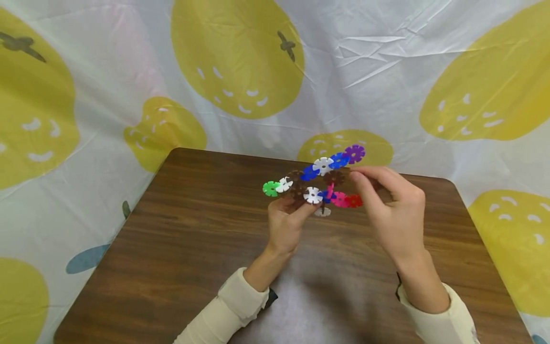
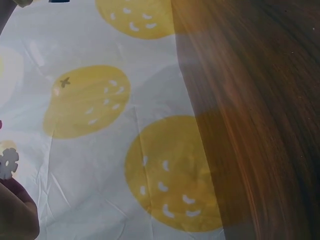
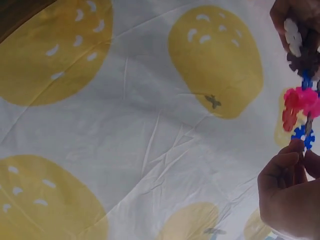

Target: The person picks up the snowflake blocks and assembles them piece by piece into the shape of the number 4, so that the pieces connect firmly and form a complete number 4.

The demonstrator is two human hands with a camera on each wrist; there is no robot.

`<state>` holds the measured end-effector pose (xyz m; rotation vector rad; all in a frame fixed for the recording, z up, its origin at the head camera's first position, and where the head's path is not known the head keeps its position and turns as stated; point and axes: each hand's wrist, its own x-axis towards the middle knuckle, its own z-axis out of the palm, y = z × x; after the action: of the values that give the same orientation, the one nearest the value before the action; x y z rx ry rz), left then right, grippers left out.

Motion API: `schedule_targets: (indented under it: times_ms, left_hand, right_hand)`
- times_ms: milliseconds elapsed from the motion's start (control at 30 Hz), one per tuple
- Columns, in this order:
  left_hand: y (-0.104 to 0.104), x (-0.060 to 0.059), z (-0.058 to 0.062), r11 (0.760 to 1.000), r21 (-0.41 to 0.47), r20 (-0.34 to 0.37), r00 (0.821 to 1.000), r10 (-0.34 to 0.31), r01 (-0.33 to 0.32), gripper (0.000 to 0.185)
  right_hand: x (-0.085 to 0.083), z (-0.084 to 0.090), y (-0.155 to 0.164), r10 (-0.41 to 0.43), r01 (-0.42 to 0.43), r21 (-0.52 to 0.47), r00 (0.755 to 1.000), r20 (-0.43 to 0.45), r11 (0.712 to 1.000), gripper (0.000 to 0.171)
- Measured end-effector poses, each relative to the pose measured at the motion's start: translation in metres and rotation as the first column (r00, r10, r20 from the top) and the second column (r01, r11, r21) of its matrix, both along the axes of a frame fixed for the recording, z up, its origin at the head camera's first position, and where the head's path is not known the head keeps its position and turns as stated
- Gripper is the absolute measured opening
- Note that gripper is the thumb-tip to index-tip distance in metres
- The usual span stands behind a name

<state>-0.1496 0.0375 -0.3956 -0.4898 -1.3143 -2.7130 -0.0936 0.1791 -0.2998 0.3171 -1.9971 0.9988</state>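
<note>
A construction of interlocking flower-shaped plastic discs (image 1: 323, 166) is held above the table in the head view. It mixes white, blue, purple, brown, pink, red and green pieces. My left hand (image 1: 285, 228) grips its lower left part, near a white disc (image 1: 312, 195) and dark brown ones. A green disc (image 1: 270, 188) sticks out at the left end. At the right side, my right hand (image 1: 398, 215) pinches with thumb and forefinger close to a brown disc (image 1: 334, 178). In the right wrist view, those fingertips meet at the edge of a blue disc (image 3: 303, 136); the exact piece pinched is partly hidden.
A brown wood-grain table (image 1: 193, 267) lies under both hands. Behind and beside it hangs a white cloth (image 1: 335, 91) printed with yellow lemons. The cloth comes close to the table's back edge.
</note>
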Motion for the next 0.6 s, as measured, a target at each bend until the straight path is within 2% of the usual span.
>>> schedule_targets:
  times_ms: [133, 300, 600]
  left_hand:
    - [-0.002, 0.001, -0.001, 1.000, -0.021, 0.006, 1.000, -0.002, 0.002, 0.039]
    - [-0.002, 0.003, -0.005, 0.998, -0.064, -0.007, 1.000, -0.014, 0.013, 0.036]
    - [0.000, 0.006, -0.008, 0.997, -0.071, 0.007, 1.000, -0.026, 0.027, 0.037]
  right_hand:
    - [-0.001, 0.006, 0.005, -0.001, 0.005, -0.091, 0.999, 0.038, 0.996, 0.014]
    - [-0.005, 0.009, 0.008, 0.044, -0.033, -0.101, 0.993, 0.113, 0.994, 0.030]
    - [-0.003, 0.001, 0.014, 0.008, 0.005, -0.102, 0.992, 0.123, 0.995, 0.022]
